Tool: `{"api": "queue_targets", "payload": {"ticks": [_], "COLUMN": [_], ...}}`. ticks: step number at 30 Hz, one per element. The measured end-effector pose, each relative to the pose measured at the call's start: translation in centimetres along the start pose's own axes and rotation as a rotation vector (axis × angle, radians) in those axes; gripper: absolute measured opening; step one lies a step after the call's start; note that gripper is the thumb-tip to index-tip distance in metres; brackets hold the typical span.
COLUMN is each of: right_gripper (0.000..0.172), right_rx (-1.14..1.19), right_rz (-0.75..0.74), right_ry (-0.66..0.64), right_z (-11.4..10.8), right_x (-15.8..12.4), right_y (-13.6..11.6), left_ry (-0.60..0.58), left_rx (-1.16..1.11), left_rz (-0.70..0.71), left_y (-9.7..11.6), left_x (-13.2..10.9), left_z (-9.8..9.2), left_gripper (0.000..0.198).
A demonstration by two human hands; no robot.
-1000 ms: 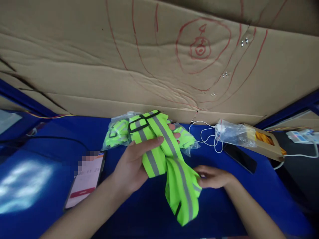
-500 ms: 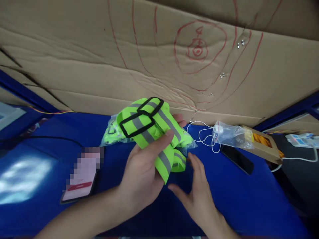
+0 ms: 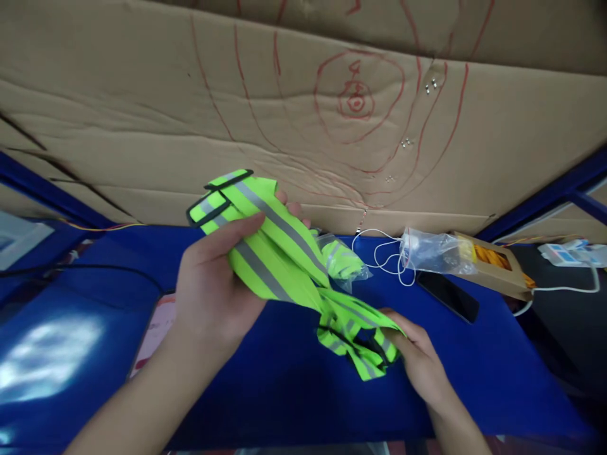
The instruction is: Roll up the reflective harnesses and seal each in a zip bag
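Note:
A neon yellow-green reflective strap harness [image 3: 284, 253] with grey stripes and black buckles stretches between my hands above the blue table. My left hand [image 3: 213, 284] grips its folded upper bands, thumb on top and fingertips showing behind. Two black rectangular buckles [image 3: 208, 207] stick out past that thumb. Lower down on the right, my right hand [image 3: 417, 351] pinches the looped end, where the bands hang crumpled with a dark part among them. Behind the harness lies a clear plastic bag [image 3: 345, 260] holding more yellow-green strap, partly hidden.
A cardboard wall with red rings [image 3: 358, 101] rises behind the blue table [image 3: 294, 392]. At right lie a dark phone [image 3: 448, 296], a white cable [image 3: 379, 256], a clear bag [image 3: 436, 251] and a cardboard box [image 3: 497, 268] with orange contents. A phone [image 3: 154, 328] sits partly behind my left arm.
My left hand has moved left with the harness. My right hand, open and apart before, has moved right and now holds the harness's lower end, drawing the bands out lengthwise.

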State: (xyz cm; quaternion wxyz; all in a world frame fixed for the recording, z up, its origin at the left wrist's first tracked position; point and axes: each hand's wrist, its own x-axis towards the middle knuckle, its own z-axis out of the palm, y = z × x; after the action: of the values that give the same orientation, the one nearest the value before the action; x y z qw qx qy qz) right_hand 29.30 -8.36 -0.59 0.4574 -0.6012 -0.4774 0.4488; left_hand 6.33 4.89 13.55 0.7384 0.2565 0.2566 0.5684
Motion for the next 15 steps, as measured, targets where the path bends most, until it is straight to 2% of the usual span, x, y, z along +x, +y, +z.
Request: {"api": "queue_targets", "payload": {"ticks": [3,5,7,9,12,15], "right_gripper": [0.015,0.028,0.037,0.036,0.031,0.043], "right_rx": [0.162,0.275,0.365,0.404,0.348,0.227], "right_rz": [0.283,0.437,0.514,0.507,0.402,0.301], "right_ry": [-0.062,-0.125,-0.191,-0.238,-0.194,-0.172], "right_z": [-1.4,-1.8,-2.0,-2.2,-2.3,-2.3], "right_x": [0.6,0.9,1.0,1.1,1.3,1.7], "right_y": [1.0,1.6,1.9,2.0,1.7,0.9], "left_ry": [0.020,0.029,0.013,-0.040,-0.178,-0.301], "left_rx": [-0.025,-0.018,-0.009,-0.025,-0.041,-0.025], "left_rz": [0.030,0.016,0.008,0.035,0.022,-0.082], "left_y": [-0.1,-0.3,-0.4,-0.4,-0.7,-1.3], "left_x": [1.2,1.6,1.7,1.6,1.0,0.5], "left_z": [-1.5,-2.3,-2.7,-2.7,-2.4,-1.7], "left_gripper": [0.038,0.037,0.034,0.033,0.034,0.036]}}
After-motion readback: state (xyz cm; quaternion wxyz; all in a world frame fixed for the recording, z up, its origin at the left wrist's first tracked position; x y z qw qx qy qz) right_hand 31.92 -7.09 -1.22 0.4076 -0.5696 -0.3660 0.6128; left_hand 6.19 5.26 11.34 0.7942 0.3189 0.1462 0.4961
